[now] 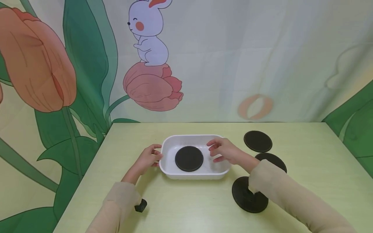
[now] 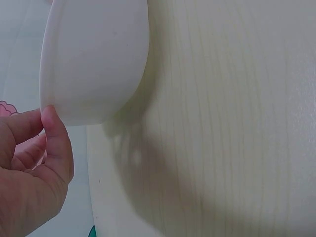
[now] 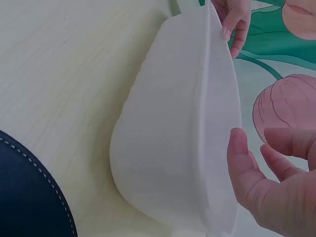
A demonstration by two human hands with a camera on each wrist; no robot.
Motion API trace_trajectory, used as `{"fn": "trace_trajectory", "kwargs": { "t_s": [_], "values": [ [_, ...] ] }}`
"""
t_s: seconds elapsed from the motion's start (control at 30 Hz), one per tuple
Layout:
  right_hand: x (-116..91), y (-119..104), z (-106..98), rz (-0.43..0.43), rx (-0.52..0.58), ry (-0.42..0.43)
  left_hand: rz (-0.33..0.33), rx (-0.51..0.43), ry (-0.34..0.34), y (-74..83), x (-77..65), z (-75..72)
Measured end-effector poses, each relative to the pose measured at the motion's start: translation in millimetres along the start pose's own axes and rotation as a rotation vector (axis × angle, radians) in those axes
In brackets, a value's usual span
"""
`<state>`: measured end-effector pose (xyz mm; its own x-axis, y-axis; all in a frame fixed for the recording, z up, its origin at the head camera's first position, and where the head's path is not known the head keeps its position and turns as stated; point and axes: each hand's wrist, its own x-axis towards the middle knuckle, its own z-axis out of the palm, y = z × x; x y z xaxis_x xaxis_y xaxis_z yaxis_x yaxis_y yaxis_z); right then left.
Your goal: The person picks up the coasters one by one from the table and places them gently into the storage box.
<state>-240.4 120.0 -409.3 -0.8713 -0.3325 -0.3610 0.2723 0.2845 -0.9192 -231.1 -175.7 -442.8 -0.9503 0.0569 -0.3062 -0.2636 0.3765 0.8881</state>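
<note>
The left hand (image 1: 148, 158) pinches the white tray (image 1: 192, 177) by its rim; the right hand (image 1: 225, 150), relaxed and empty, hovers over the other end. I'd fear a one-sided tug sliding the round black coaster (image 1: 189, 158) lying inside.

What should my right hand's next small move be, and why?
I'd probably draw your right hand back from over the white tray toward the black discs on the table: that hand looks empty, one disc lies in the tray, three lie outside it, and your left hand pinches the tray.
</note>
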Motion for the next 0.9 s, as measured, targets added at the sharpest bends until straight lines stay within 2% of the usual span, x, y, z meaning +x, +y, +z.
{"fn": "trace_trajectory", "kwargs": {
  "t_s": [0.2,0.3,0.37,0.57,0.9],
  "values": [
    [-19.3,-5.2,-9.5,-0.046,-0.050,-0.048,0.041,-0.007,-0.012,-1.9,-0.9,-0.9],
    [-26.1,-4.7,-15.6,-0.061,-0.062,-0.062,0.037,-0.005,-0.013,1.1,-3.5,-0.9],
    [-30.9,-5.2,-19.5,-0.065,-0.073,-0.067,0.005,0.009,0.000,3.0,-3.3,0.0],
    [-45.0,-5.9,-30.7,-0.055,-0.105,-0.071,-0.005,0.006,0.007,-0.2,0.2,0.6],
    [-61.3,8.2,-59.7,-0.057,-0.117,-0.061,-0.016,0.015,0.016,1.0,0.1,1.5]
  ]
}}
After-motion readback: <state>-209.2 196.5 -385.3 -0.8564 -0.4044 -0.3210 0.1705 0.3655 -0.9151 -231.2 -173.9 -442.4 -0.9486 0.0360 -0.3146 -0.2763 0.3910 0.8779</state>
